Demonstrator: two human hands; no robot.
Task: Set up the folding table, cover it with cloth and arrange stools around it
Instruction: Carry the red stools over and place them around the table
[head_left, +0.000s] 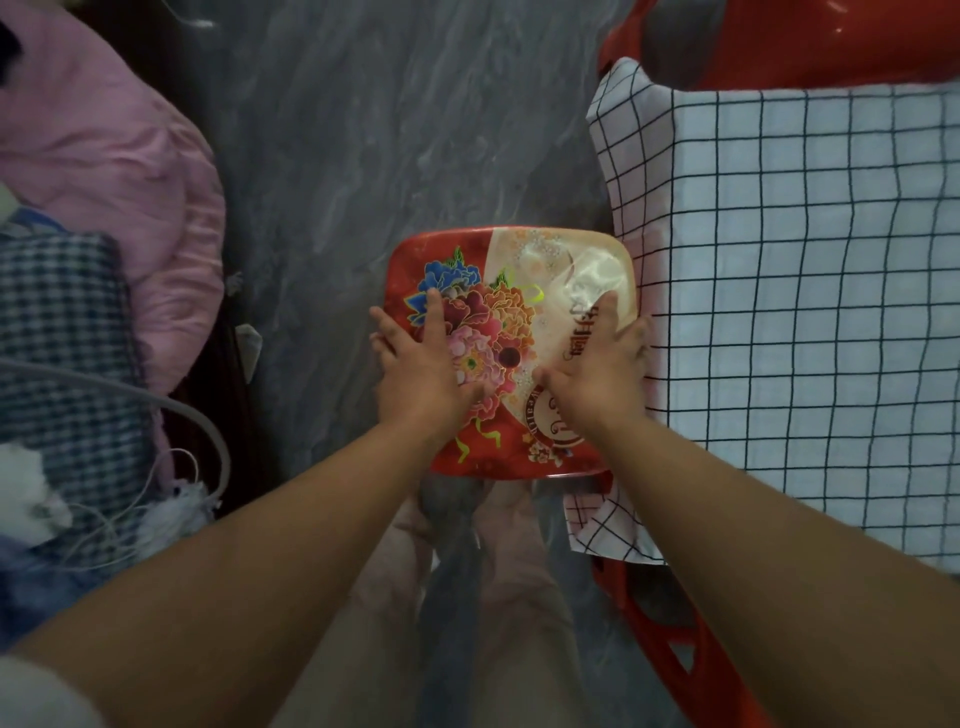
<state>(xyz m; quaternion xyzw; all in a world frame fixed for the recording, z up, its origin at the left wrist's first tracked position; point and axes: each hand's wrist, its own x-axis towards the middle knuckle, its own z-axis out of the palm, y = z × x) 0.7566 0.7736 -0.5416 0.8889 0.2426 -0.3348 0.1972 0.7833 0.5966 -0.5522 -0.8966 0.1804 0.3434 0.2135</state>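
A square red plastic stool seat printed with flowers (511, 312) is pressed from above by the left hand (421, 364) and the right hand (597, 374). The fingers (434, 312) are released and laid flat, grasping nothing, a hold judged suited to sliding the stool square. It stands on the grey marbled floor (389, 130), its right edge touching the hanging white black-checked cloth (805, 312), under which the worktop is hidden. A second red plastic stool (779, 41) is set at the far side. What seems a third red stool (675, 649) is tucked at the near side.
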